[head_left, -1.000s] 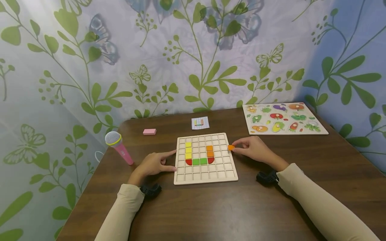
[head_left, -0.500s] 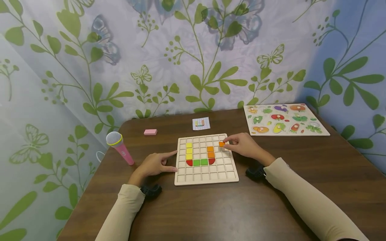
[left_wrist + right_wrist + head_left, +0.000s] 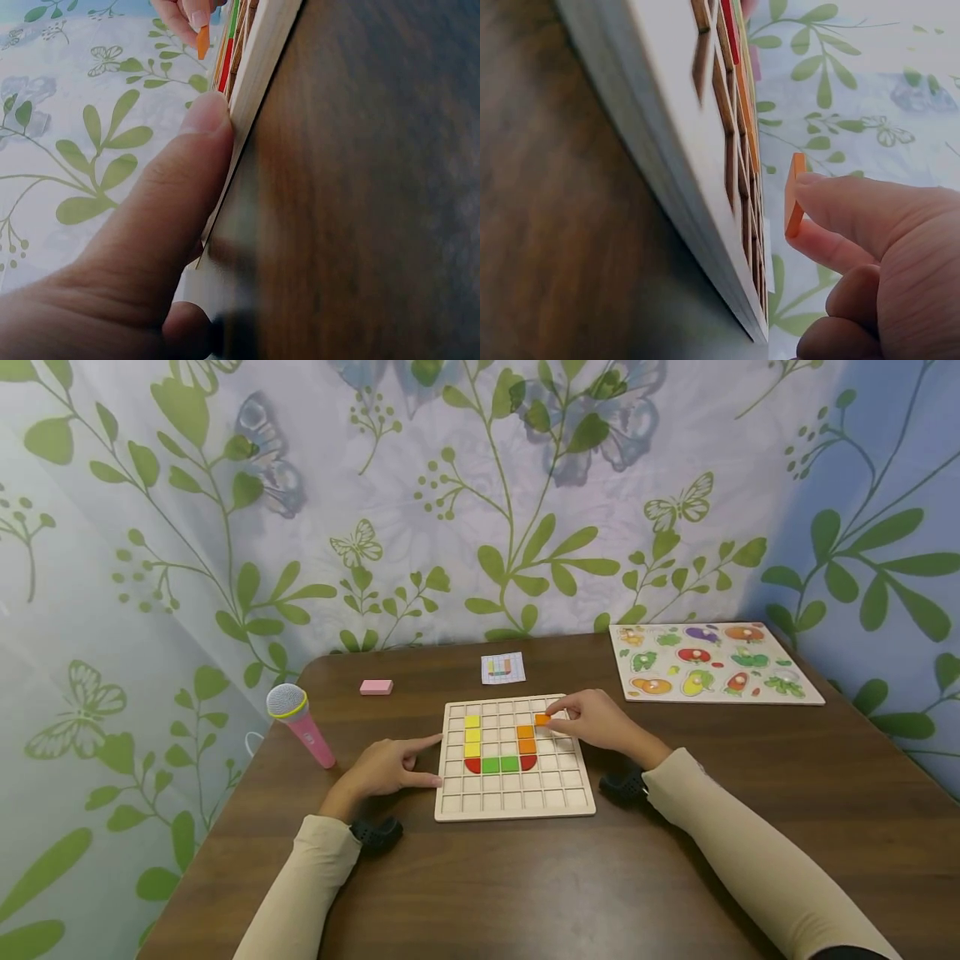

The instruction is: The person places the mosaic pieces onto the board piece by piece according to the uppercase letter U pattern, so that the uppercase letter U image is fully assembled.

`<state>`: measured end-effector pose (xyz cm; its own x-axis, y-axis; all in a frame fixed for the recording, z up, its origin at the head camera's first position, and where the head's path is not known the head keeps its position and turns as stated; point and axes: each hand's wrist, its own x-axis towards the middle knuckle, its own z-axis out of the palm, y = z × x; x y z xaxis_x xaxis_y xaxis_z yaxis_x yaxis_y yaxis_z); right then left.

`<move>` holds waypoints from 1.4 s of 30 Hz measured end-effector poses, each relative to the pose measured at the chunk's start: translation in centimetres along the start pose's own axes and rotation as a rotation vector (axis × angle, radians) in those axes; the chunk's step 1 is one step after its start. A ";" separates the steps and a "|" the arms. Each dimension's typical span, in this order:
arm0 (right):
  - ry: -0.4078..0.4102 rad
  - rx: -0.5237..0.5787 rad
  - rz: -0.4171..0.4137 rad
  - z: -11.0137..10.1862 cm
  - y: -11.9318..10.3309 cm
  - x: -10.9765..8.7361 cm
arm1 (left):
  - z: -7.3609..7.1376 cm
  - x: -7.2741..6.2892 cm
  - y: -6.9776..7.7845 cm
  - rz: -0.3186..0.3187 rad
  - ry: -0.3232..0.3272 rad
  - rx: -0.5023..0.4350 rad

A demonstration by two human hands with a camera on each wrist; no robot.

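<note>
A wooden grid board point(image 3: 514, 806) lies on the table, with yellow, red, green and orange tiles set in a U shape. My right hand point(image 3: 600, 722) pinches an orange square tile point(image 3: 542, 720) between thumb and fingertip above the board's upper right part. In the right wrist view that orange tile point(image 3: 793, 196) is held up off the grid. My left hand point(image 3: 386, 768) rests at the board's left side, thumb and index finger stretched out with their tips against its edge. The left wrist view shows the thumb point(image 3: 176, 176) along that edge.
Behind the board lies a small card point(image 3: 503, 668) with a printed U pattern. A pink block point(image 3: 377, 687) and a pink toy microphone point(image 3: 309, 733) are to the left. A vegetable puzzle board point(image 3: 720, 693) lies at the back right, before a leaf-patterned curtain point(image 3: 420, 485).
My right hand has moved left with the orange tile, from the board's right edge to over the grid beside the orange column. The left hand has stayed at the board's edge.
</note>
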<state>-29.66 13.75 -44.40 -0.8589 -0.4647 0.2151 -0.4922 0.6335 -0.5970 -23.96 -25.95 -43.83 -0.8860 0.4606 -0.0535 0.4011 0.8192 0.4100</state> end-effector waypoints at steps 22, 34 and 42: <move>-0.075 0.011 -0.001 1.1 -0.7 3.0 | 0.0 0.0 0.2 -0.005 0.002 -0.004; -0.043 0.054 0.011 2.0 -0.7 3.1 | 0.0 0.1 -0.2 -0.007 -0.001 -0.006; -0.041 0.022 0.055 2.0 -1.1 3.1 | 0.1 0.2 -0.3 0.000 0.000 -0.008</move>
<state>-31.46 10.36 -44.68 -0.8777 -0.4550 0.1503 -0.4412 0.6451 -0.6238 -24.22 -26.13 -44.06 -0.8860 0.4605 -0.0540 0.3988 0.8164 0.4177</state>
